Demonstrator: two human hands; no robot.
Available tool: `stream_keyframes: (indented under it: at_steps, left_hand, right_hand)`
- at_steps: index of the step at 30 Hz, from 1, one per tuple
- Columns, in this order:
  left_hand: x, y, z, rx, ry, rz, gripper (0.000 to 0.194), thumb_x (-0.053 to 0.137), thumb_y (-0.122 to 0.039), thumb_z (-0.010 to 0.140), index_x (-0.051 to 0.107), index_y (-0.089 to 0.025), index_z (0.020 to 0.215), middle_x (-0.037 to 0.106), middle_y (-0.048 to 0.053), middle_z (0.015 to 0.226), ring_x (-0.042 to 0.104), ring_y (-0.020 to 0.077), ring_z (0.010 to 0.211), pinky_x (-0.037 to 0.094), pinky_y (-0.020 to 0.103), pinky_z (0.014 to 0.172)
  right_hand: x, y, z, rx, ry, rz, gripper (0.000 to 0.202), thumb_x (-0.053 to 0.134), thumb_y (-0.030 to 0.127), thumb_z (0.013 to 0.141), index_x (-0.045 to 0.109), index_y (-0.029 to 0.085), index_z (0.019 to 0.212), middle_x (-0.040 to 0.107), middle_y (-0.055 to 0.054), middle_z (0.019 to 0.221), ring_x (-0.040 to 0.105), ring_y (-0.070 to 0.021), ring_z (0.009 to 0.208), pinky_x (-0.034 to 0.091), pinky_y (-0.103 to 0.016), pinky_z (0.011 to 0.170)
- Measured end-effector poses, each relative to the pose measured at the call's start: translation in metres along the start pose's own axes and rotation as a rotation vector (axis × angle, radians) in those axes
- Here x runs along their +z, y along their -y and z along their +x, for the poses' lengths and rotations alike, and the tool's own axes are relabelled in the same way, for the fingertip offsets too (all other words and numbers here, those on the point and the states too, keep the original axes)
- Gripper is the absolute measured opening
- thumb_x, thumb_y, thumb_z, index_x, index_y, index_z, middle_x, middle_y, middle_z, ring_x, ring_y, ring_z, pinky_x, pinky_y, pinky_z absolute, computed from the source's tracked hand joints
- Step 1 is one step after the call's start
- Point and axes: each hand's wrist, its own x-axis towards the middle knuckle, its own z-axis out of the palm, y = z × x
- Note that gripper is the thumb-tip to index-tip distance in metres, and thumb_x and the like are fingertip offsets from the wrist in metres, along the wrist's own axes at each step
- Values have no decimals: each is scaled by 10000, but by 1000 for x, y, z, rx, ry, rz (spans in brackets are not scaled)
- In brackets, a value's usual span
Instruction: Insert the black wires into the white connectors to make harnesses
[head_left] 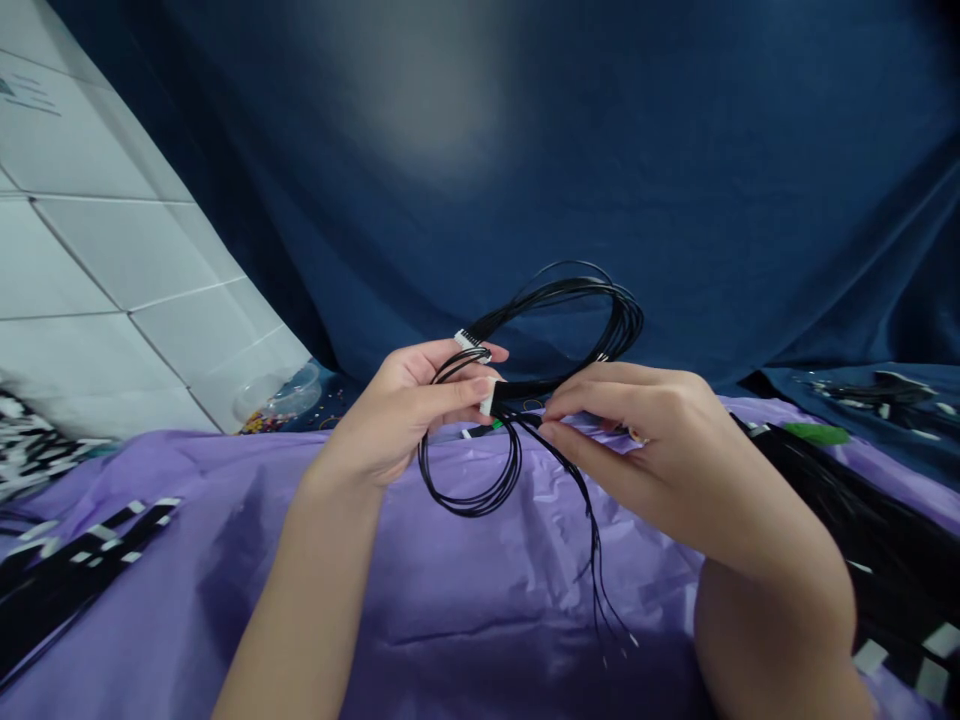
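Observation:
Between my hands is a black wire harness (pixel 622 315) with a white connector at each end. My left hand (pixel 409 410) is closed, pinching one white connector (pixel 487 397) between thumb and fingers. A second white connector (pixel 472 346) rests against the same hand's fingers, a little higher. My right hand (pixel 637 410) pinches black wires just right of the lower connector. The harness arches up and over between the hands, and a smaller loop of wires (pixel 472 510) hangs below. Several loose wire ends (pixel 596 560) dangle under my right fingers, their tips bare.
Purple cloth (pixel 450 620) covers the surface. Bundles of black wires with white connectors lie at left (pixel 90 550) and right (pixel 885 530). Behind, a clear plastic container (pixel 285 395) sits near small colourful bits. A blue curtain (pixel 675 150) hangs ahead, beside a white tiled wall (pixel 97 250).

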Motion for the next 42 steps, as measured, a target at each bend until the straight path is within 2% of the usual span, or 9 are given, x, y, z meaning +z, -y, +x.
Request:
stream_keyframes:
  at_steps: [6,14,18,21,25,30,33,38,42]
  left_hand:
    - [3,-3,-3,36,-18,39,272,755,-215,733,698,-189,997,624,-25,759,605,73,665,527,188,637]
    - [7,-3,-3,53,-31,62,244,738,-197,746,704,-188,987,622,-35,708,592,63,637,506,171,620]
    - [8,0,-2,75,-77,135,242,737,-209,744,712,-180,983,644,-24,742,591,67,659,508,180,649]
    - [8,5,2,93,-135,217,251,725,-227,754,711,-172,998,681,3,827,587,75,683,509,195,671]
    - [3,13,8,145,-188,283,297,720,-265,756,701,-172,1038,704,39,963,612,111,781,516,225,717]
    - [-3,13,9,144,-222,285,307,721,-277,756,700,-167,1041,691,33,926,600,107,769,518,227,714]
    - [-3,10,7,117,-210,251,302,730,-277,751,703,-172,1033,668,16,876,585,93,752,518,216,711]
    - [-2,8,7,95,-210,217,283,743,-250,739,707,-169,1007,640,0,815,572,79,711,514,203,682]
    - [-3,8,8,91,-206,214,278,742,-245,740,706,-166,1003,641,8,836,575,86,733,518,212,693]
  right_hand:
    - [4,0,2,72,65,-14,107,588,230,884,694,231,878,638,15,950,596,-114,798,434,-266,700]
    - [9,-2,1,61,96,-82,115,498,190,913,602,191,862,583,-14,914,537,-134,760,406,-288,694]
    - [15,-6,5,79,89,-68,109,435,185,941,517,176,869,564,-13,812,494,-133,723,385,-290,675]
    - [19,-17,13,137,105,117,106,438,219,949,506,192,871,510,30,669,417,-100,588,332,-253,553]
    - [15,-40,21,258,113,656,142,519,308,927,580,191,875,492,41,619,394,-71,523,292,-216,478]
    - [-3,-63,20,335,10,1267,94,599,276,841,659,204,847,618,0,717,567,-111,620,458,-267,619]
    - [-8,-67,16,303,-62,1345,146,579,258,785,674,294,889,702,26,935,632,-130,704,511,-326,694]
    - [-8,-73,11,262,-184,1276,371,482,285,754,628,468,1041,639,120,1215,662,-142,894,531,-342,702]
    - [-6,-73,12,278,-383,1296,304,572,343,763,644,441,1042,631,82,1229,660,-157,844,545,-329,664]
